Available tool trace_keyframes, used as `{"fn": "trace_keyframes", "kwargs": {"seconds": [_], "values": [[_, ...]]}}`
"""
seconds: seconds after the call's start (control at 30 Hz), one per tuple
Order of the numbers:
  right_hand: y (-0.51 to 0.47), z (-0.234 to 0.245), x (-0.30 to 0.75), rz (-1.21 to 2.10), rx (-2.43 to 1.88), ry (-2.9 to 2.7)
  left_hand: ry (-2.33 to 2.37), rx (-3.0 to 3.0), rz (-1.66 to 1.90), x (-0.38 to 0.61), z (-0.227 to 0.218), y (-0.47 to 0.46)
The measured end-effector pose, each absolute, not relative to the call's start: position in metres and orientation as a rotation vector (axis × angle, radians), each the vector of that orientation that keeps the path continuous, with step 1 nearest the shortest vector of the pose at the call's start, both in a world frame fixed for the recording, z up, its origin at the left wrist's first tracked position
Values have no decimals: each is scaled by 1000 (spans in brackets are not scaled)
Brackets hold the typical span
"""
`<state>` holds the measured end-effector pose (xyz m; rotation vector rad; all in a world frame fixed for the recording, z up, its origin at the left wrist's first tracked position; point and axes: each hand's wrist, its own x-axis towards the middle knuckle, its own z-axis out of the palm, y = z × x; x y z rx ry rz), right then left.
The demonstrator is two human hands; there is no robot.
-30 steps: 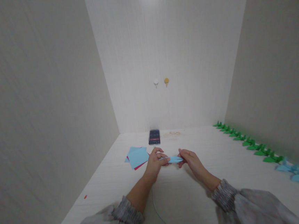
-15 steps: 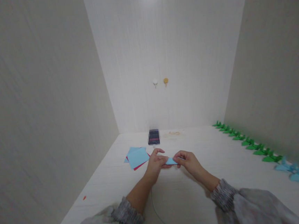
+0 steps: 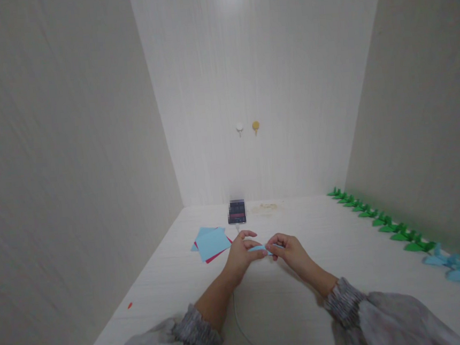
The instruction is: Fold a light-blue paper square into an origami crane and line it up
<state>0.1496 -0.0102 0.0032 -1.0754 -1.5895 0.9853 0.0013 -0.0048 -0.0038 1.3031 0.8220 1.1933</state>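
1. Gray sleeves, two, cuffs gathered; nearest the viewer.
2. White cable, one, on the pale surface, passing out of sight behind the left wrist.
3. Red scrap, one, small, toward the left edge.
4. Light-blue origami pieces, near end of the row along the right wall.
5. Left hand: grip closed to a pinch, thumb in front, the other fingers behind or lifted clear.
6. Right hand: grip closed at the fingertips, just beside the left thumb.
7. Folded light-blue paper, one, narrow, between both hands; its layers are too covered to make out. Handling advice: left pinch steady, edges matched before pressing, crease run lightly between right thumb and forefinger.
8. Paper sheets, light blue and red, fanned, left of the hands.
9. Green origami pieces, the row's far part.
10. Phone, one, dark, near the back wall.
11. Wall hooks, one white, one yellow.
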Motion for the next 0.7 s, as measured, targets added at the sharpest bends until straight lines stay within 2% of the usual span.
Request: {"fn": "trace_keyframes", "kwargs": {"seconds": [0.3,0.7], "values": [[-9,0,147,761,-1094,-1674,854,1248,1292,2,-9,3],[-8,-5,148,677,-1080,-1701,796,1169,1285,7,-2,-2]]}}
